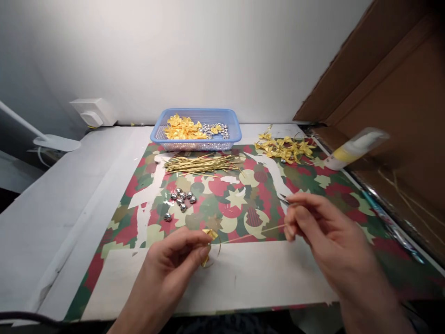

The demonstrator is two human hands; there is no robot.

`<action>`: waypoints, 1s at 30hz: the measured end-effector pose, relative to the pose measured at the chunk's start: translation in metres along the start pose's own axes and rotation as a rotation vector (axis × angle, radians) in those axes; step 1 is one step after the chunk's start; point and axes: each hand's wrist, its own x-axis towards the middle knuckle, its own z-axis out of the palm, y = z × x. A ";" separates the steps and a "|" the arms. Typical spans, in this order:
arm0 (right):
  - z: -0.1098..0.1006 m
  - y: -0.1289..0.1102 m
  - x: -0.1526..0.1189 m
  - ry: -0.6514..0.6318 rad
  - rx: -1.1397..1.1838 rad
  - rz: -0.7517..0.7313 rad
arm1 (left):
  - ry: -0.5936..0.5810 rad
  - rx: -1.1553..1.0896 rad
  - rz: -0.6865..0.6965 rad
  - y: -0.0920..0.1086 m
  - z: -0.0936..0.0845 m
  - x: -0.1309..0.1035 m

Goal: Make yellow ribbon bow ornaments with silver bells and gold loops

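Observation:
My left hand (174, 264) pinches a small gold ribbon piece (210, 234) between thumb and forefinger, with a loop of thin gold wire curving out beside it. From there a straight gold strand (259, 232) runs right to my right hand (320, 232), whose fingers are closed on it. A dark pointed tool (284, 199) also sticks out of my right hand; its rest is hidden. Beyond my left hand lie several silver bells (181, 199). A bundle of gold wires (201, 164) lies farther back.
At the back stands a blue basket (196, 144) with yellow ribbon pieces and silver bells. Gold ribbon pieces with wires (287, 148) are piled back right, near a leaning bottle (354, 148). Cardboard (389, 83) borders the right; a lamp base (57, 142) is left.

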 end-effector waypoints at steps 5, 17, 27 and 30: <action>-0.041 0.037 0.016 -0.012 -0.709 -0.115 | 0.091 0.073 0.025 0.002 0.003 0.000; -0.029 0.026 -0.001 -0.048 -0.747 -0.224 | -0.021 -0.039 -0.079 0.012 0.008 0.002; 0.049 -0.036 -0.047 -0.413 -0.178 -0.234 | 0.113 0.042 0.020 0.007 0.008 -0.003; 0.049 -0.026 -0.045 -0.462 -0.267 -0.253 | 0.072 -0.025 -0.032 0.009 0.004 -0.002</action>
